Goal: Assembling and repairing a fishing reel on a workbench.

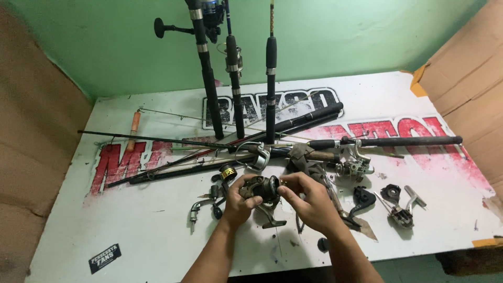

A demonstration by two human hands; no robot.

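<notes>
A white tabletop (157,225) with large red and black lettering fills most of the view, set against a green wall, with brown cardboard at its left and right sides. Three dark fishing rods (209,78) stand upright at the far edge, and several more rods (387,140) lie crosswise over the middle.

Nearer, loose reel parts are spread about: a silver reel body (355,165) right of centre, a black cover piece (391,192) and a metal handle piece (403,212) farther right, a brass-coloured spool (228,172) and a bent crank arm (198,209) to the left.

Just above the near middle of the tabletop, the left hand (237,202) is closed around a dark spinning reel (263,189), gripping it from the left. The right hand (309,202) pinches at the reel's right side with fingertips; whether it holds a small part there is too small to tell.

Judging by the scattered pieces, the reel work looks well underway, with many parts off and not fitted, so a good deal seems left.
</notes>
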